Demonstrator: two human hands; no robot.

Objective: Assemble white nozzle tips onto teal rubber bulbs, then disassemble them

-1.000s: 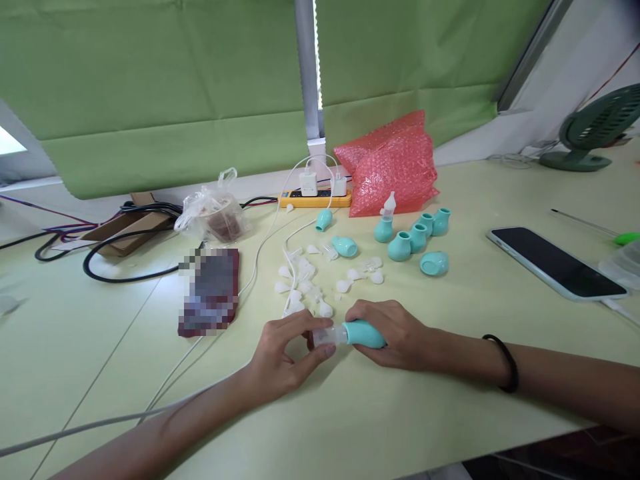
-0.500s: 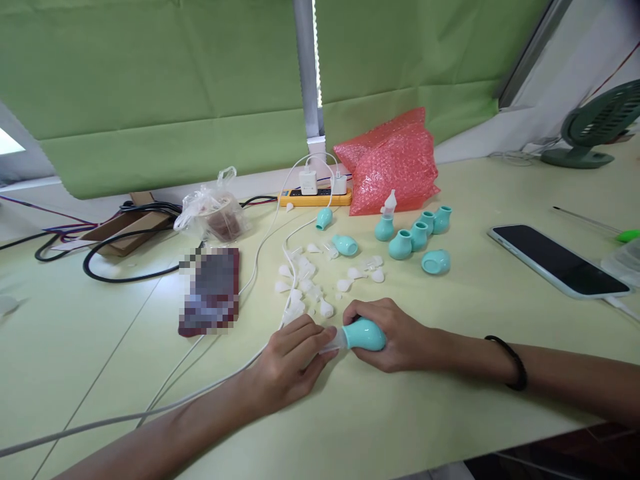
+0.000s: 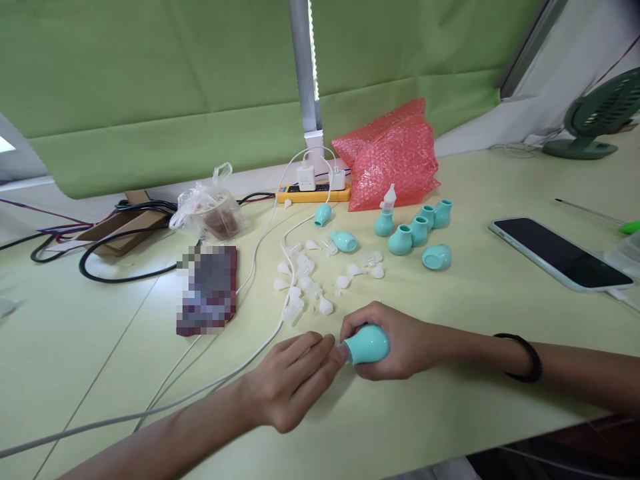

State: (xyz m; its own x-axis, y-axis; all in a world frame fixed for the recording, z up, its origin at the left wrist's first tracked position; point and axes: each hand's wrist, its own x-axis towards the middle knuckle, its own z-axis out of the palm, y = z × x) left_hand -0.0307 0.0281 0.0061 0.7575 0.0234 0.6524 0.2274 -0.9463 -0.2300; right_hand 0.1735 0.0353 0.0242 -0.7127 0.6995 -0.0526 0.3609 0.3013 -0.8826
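My right hand is wrapped around a glossy teal rubber bulb lying on its side, its mouth facing left. Pressed together at that mouth, the fingers of my left hand are closed on a clear plastic tube. Most of the tube is hidden by the fingers or inside the bulb. Beyond my hands lie several loose clear and white plastic parts. Several more teal bulbs stand or lie behind them, and one upright teal bulb carries a clear nozzle.
A white cable runs across the table past my left forearm. Farther back are a yellow power strip, a pink bubble-wrap bag and a plastic bag with a tub. On the right are a phone and a fan.
My left fingers have moved right, up against the bulb's mouth, so less of the clear tube shows. The right hand with the bulb has shifted slightly down and right.
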